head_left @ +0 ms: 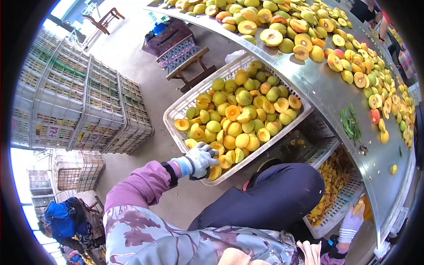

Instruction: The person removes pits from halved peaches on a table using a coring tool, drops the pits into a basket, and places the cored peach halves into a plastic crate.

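Note:
My left hand [201,160], in a grey-blue glove, reaches over the near corner of a white plastic crate [170,117]. Its fingers are stretched and slightly apart, touching the halved yellow-green peaches [234,112] that fill it. Several halves show orange flesh and a hollow centre. Low on the right, my right hand [351,223] wears a white-and-grey striped glove beside the metal table's edge. Its fingers close around a small orange-brown thing [358,206] whose kind I cannot make out. Next to it, under the table, a second white crate [338,207] holds brownish-yellow scraps.
Halved fruit [300,39] covers much of the metal table [318,84], with green leaves [350,125] on it. Tall stacked crates [84,97] stand left. A low stool [185,57] is beyond the fruit crate. Other people [70,221] are at lower left and upper right.

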Motion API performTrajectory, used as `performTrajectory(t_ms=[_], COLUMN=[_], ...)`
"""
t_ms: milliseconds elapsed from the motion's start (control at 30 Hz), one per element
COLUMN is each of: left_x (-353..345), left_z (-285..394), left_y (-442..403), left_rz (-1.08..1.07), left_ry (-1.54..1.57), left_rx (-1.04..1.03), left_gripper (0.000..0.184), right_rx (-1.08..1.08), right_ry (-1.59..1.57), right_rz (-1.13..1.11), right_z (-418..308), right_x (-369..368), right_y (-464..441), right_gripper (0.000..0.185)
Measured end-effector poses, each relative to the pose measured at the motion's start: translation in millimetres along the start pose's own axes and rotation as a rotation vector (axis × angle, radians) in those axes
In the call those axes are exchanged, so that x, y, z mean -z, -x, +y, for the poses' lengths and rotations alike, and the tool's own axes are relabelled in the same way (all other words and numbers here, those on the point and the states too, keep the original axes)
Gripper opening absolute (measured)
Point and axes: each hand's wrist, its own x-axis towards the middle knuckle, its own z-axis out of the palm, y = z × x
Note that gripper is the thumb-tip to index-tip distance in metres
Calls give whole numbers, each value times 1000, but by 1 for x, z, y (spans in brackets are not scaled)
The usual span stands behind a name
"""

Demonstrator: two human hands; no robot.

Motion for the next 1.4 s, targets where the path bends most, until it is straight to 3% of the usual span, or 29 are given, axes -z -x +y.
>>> performTrajectory(t_ms=[33,100,133,167,233,267,300,367,433,467,567,633,700,767,833,967,1033,1100,1167,1233,1267,1400], left_x=[1,12,19,20,12,10,17,-19,-11,-5,-3,-16,-14,2,19,71,84,93,92,104,103,115], left_z=[-8,-38,-65,-92,-119,-112,-97,-73,-57,-54,-54,-52,-57,-64,-75,-93,-116,-94,-81,-61,-53,-58], left_y=[7,11,7,4,5,-3,-10,-21,-15,-7,7,8,-2,-10,-21,-74,-111,-151,-179,-206,-220,-253], left_rz=[151,334,287,240,565,516,274,434,362,365,509,662,430,319,466,567,712,676,862,760,839,1078], left_ry=[-84,-261,-85,92,-134,-106,146,106,197,154,72,56,48,-109,-137,303,215,106,432,459,378,187], left_rx=[-37,192,397,600,615,638,688,649,641,595,670,432,436,592,608,689,656,895,741,380,286,322], left_gripper=[46,48,51,53,59,63,66,70,72,70,52,47,47,47,50,55,60,58,54,50,57,52], right_rx=[-3,8,-140,-144,-90,-100,-140,-184,65,-9,139,104,65,84,58,43,-22,-87,-147,-175,-209,-211], right_ry=[-9,52,-35,-37,-6,-6,-33,-65,55,35,84,46,10,-46,11,76,40,4,44,48,41,112], right_rz=[4,-6,-87,-84,-59,-50,-68,-79,-7,-54,39,30,-46,-43,-22,-10,-8,-11,-69,-99,-103,-83], right_z=[1,5,11,5,-12,-7,3,5,-7,-10,-13,-27,-38,-43,-48,-40,-33,-29,-28,-23,-26,-19], right_x=[2,10,12,16,24,23,20,15,9,6,-4,-3,-2,-3,0,8,8,8,9,3,3,11], right_y=[-1,1,2,4,3,5,8,12,11,10,10,5,4,4,6,14,19,23,27,29,29,32], right_gripper=[34,37,38,38,38,38,38,38,38,38,35,32,31,32,33,33,32,32,32,32,28,27])
